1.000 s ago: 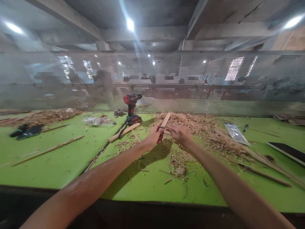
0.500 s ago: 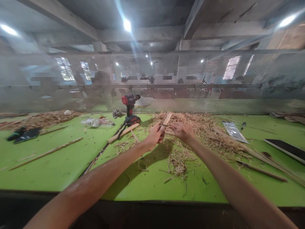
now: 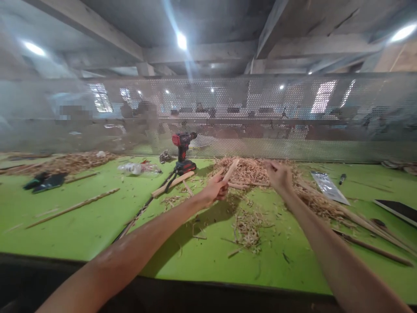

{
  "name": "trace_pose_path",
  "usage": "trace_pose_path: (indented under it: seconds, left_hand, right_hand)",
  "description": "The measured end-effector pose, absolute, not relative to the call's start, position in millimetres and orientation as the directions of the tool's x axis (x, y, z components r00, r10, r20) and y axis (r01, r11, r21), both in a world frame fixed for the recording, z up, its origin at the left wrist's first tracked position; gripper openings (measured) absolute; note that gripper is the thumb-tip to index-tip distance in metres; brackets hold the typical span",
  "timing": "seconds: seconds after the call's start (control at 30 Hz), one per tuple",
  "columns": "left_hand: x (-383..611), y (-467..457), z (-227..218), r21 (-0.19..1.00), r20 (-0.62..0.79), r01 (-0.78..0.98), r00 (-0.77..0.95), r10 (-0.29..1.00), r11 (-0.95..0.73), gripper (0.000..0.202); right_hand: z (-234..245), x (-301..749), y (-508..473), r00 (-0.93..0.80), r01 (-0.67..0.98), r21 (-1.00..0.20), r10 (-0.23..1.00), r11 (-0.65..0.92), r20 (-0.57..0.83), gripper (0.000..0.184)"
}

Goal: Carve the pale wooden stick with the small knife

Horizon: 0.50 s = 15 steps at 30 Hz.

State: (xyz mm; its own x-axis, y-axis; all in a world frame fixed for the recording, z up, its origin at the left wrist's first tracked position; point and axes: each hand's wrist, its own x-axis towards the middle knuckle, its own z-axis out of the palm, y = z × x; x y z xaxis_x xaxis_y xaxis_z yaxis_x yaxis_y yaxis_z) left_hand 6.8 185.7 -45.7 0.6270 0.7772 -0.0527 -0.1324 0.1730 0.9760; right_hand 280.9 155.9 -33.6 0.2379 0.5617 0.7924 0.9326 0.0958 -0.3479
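Note:
My left hand [image 3: 215, 190] is closed round the lower end of a short pale wooden stick [image 3: 230, 170], which points up and away over the green table [image 3: 81, 226]. My right hand [image 3: 280, 175] is out to the right of the stick, above a heap of wood shavings [image 3: 250, 170]. Its fingers are curled shut, and what they hold is too small and blurred to name. The two hands are apart.
A red and black cordless drill [image 3: 183, 152] stands behind the left hand, with a plastic bottle [image 3: 138, 168] lying to its left. Long wooden sticks [image 3: 74, 207] lie on the left and right [image 3: 374, 249]. A foil packet [image 3: 328, 187] and a perforated metal screen [image 3: 293, 117] are farther back.
My right hand has pulled away from the stick, up and to the right over the shavings. My left hand keeps hold of the stick in about the same place.

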Motion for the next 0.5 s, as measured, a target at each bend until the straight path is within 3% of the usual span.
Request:
trace_pose_path:
  seconds: [0.27, 0.5]
  left_hand:
    - [7, 190, -50, 0.942, -0.094, -0.201, 0.609, 0.788, 0.268, 0.038]
    - [3, 193, -48, 0.914, -0.110, -0.236, 0.639, 0.761, 0.330, 0.038]
  right_hand:
    - [-46, 205, 156, -0.085, 0.890, -0.264, 0.704, 0.371, 0.705, 0.031]
    - [-54, 187, 153, -0.179, 0.884, -0.201, 0.704, 0.421, 0.688, 0.031]
